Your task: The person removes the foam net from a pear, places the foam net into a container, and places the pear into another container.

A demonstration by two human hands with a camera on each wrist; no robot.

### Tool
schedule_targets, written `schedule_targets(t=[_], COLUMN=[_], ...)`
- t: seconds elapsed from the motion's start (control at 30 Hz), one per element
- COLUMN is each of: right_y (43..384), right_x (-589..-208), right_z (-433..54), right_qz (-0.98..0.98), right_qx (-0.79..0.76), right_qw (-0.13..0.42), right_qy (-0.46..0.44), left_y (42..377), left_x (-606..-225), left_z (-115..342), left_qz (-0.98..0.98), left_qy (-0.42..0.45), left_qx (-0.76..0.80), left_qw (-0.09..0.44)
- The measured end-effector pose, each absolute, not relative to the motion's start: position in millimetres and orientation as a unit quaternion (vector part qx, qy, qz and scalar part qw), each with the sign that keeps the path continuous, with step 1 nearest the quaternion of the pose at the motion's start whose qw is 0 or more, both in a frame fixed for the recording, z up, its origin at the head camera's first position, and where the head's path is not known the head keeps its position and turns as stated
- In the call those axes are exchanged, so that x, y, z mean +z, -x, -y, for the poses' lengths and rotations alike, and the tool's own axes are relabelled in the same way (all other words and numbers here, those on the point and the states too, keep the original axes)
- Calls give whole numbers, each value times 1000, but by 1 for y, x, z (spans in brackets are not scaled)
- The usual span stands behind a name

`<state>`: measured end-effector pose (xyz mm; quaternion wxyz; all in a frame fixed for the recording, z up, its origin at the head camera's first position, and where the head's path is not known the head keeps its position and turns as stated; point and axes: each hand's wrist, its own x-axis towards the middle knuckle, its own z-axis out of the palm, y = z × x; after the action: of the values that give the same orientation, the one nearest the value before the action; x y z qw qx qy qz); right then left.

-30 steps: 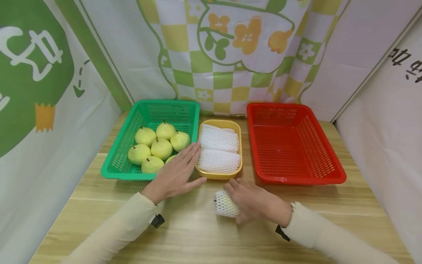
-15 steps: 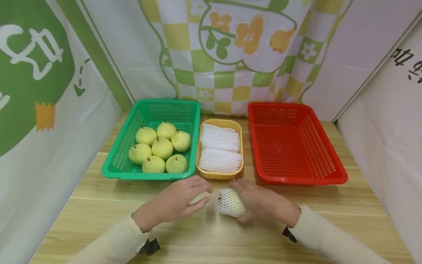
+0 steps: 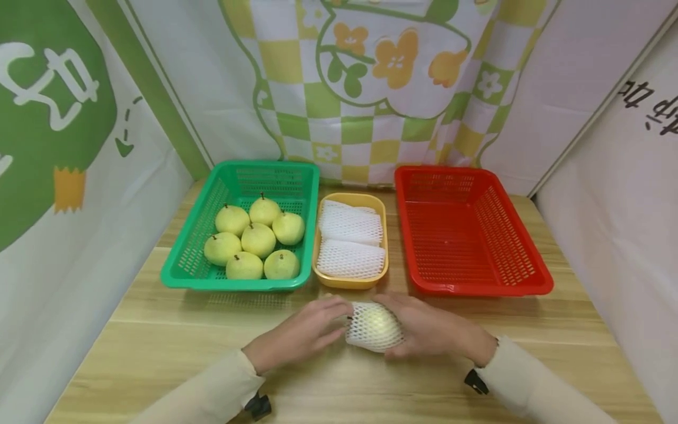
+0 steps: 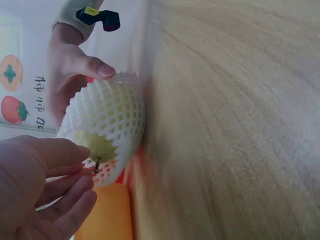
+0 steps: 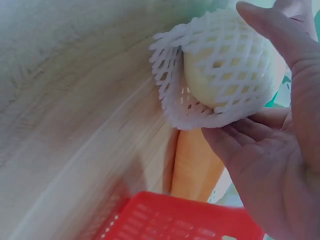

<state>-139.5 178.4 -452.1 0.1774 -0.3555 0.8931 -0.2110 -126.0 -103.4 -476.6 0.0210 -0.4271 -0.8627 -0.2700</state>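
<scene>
A pale yellow-green pear sits inside a white foam net close over the table in front of the yellow tray. My right hand holds it from the right, thumb on the near side and fingers on the far side. At the stem end, my left hand has thumb and curled fingers at the net's open mouth. In the left wrist view, the thumb lies beside the dark stem, with the bare pear top showing. The net's other loose end hangs past the pear in the right wrist view.
A green basket with several bare pears stands at the back left. Beside it, the yellow tray holds folded foam nets. A red basket stands at the back right, on the wooden table.
My left hand has left the space by the green basket and tray and come down to the netted pear's stem end. My right hand has kept hold of the pear.
</scene>
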Motion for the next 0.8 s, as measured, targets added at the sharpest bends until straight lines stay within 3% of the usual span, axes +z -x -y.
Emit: schedule_targets(t=[0.47,0.8], right_y=[140,141], right_x=[-460,-461], right_z=[-182,-180], right_qz=[-872,-870], right_qx=[-250,-267], right_qw=[152,170], right_qy=[391,379], left_y=[129,129], left_x=[-483,-491], left_z=[72,60], left_qz=[885,871], left_qy=[377,409], left_qx=[-263,-268], left_qw=[-79,-39])
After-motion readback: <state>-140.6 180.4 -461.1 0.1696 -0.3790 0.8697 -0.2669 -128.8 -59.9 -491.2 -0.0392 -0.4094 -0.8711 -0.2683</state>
